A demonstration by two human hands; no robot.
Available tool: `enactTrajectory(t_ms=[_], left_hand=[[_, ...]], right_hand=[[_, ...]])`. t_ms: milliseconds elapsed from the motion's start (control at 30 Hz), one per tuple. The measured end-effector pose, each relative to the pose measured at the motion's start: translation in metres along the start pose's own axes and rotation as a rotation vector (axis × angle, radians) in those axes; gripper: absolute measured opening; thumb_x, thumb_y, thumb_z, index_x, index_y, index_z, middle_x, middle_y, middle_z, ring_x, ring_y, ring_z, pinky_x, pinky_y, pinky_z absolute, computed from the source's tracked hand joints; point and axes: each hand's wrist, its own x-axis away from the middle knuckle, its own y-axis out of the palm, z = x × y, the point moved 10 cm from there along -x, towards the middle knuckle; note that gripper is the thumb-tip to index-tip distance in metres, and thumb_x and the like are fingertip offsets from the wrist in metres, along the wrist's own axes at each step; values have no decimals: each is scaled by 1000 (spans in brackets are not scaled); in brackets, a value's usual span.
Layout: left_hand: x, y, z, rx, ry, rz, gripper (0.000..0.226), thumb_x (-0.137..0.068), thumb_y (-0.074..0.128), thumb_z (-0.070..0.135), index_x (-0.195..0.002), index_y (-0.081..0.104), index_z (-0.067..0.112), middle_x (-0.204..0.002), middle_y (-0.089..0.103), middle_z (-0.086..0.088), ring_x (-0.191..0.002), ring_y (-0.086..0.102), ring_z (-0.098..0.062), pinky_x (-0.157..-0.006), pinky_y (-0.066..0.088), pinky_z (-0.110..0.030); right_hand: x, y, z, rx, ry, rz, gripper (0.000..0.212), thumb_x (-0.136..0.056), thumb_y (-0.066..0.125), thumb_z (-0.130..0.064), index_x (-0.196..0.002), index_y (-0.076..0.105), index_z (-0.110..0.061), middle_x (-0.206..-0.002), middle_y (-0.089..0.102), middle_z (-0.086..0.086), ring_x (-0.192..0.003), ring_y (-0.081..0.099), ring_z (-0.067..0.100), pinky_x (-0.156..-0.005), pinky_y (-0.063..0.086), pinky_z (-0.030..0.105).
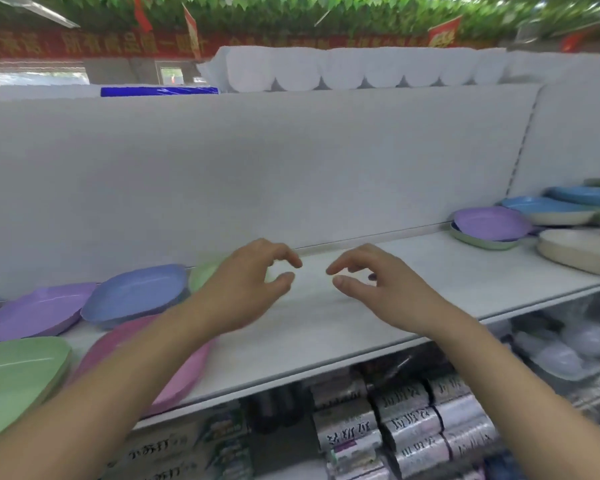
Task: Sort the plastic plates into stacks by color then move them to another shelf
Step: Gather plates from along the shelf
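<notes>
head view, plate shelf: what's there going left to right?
Green plate → purple plate → blue plate → left hand → right hand → purple plate on a green one → cream plate.

Plates (136, 294) lie left and right on the shelf (326, 327).

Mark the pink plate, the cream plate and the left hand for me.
pink plate (187, 372), head view, on its right rim.
cream plate (575, 249), head view, on its inner face.
left hand (243, 285), head view, on its back.
</notes>
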Motion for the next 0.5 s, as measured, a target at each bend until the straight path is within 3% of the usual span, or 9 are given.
enactTrajectory(t_ms=[167, 367, 500], left_hand=[[-37, 54, 104, 113, 136, -59, 13, -96, 61, 34, -106, 64, 42, -112, 59, 17, -108, 56, -5, -97, 43, -34], [-74, 152, 265, 232, 282, -123, 16, -94, 63, 32, -108, 66, 41, -113, 59, 20, -109, 56, -3, -94, 42, -31], [-93, 225, 354, 313, 301, -154, 20, -94, 64, 27, -111, 67, 37, -117, 63, 19, -109, 57, -4, -92, 43, -28]], right_hand=[[72, -101, 46, 72, 97, 139, 11, -97, 66, -38, -107, 71, -40, -118, 62, -19, -114, 56, -4, -93, 41, 16], [180, -241, 115, 198, 160, 256, 10, -95, 69, -32, -104, 72, -35, -112, 62, -16, -109, 57, -3, -84, 36, 7], [249, -324, 171, 259, 199, 252, 9, -97, 67, -34, -104, 72, -33, -110, 61, -15, -106, 57, 0, -90, 43, 21]])
